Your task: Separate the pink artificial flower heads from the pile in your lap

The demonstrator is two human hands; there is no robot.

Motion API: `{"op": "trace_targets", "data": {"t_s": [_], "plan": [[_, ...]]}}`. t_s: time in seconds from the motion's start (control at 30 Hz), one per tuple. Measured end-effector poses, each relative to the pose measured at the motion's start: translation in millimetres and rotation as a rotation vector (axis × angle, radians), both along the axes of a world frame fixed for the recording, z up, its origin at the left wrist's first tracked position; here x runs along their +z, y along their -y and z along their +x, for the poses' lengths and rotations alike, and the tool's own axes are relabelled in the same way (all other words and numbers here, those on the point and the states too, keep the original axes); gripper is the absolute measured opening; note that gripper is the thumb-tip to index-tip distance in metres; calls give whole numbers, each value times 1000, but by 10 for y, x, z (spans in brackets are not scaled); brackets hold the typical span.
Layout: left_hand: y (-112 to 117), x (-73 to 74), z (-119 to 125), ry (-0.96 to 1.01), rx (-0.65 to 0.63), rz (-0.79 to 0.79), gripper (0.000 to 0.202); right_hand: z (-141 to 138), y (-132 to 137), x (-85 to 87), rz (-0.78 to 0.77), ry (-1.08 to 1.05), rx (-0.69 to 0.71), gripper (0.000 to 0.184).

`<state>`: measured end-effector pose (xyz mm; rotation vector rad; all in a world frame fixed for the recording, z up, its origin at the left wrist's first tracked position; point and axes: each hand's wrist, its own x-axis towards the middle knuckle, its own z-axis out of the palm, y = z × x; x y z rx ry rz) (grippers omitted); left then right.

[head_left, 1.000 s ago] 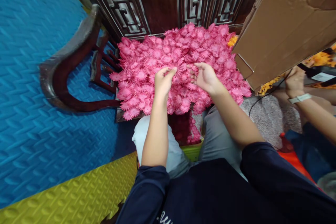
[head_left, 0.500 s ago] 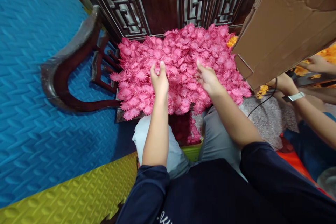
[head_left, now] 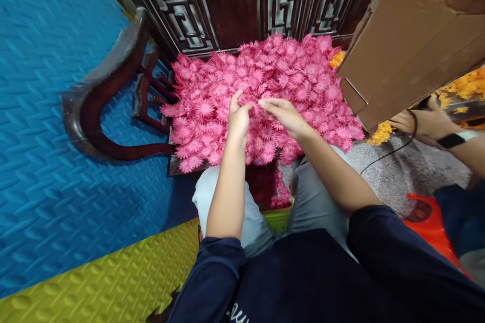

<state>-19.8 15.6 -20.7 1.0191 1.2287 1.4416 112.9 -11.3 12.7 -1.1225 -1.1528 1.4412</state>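
A thick layer of pink artificial flowers (head_left: 204, 108) covers a dark wooden seat. Above the pile, my left hand (head_left: 239, 120) has its thumb and forefinger apart; its other fingers are hidden beneath. My right hand (head_left: 286, 116) reaches in from the right, fingertips pressed together at the edge of a single pink flower (head_left: 251, 104) between the two hands. Whether my left fingers also touch that flower, I cannot tell.
A carved dark armrest (head_left: 85, 111) curves out at left. The wooden backrest (head_left: 231, 5) rises behind the flowers. At right stands a cardboard sheet (head_left: 413, 40); beyond it are orange flowers (head_left: 468, 83) and another person's hand (head_left: 424, 123). Below is a green container (head_left: 278, 219).
My right hand has moved left, bringing its fingertips close to my left hand. My left hand has shifted slightly right. The other person's hands have moved beside the cardboard.
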Motion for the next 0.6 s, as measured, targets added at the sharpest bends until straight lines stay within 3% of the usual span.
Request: {"op": "trace_targets", "data": {"t_s": [0.2,0.47,0.6], "plan": [[96,192,55,45,-92,-35,38,-27,-9,-41,65,-62,-41,26],[97,202,48,43,-97,18,31,-34,23,0,75,-72,-78,41],[127,220,73,62,-141,6,28,-27,13,-5,98,-61,-88,38]]}}
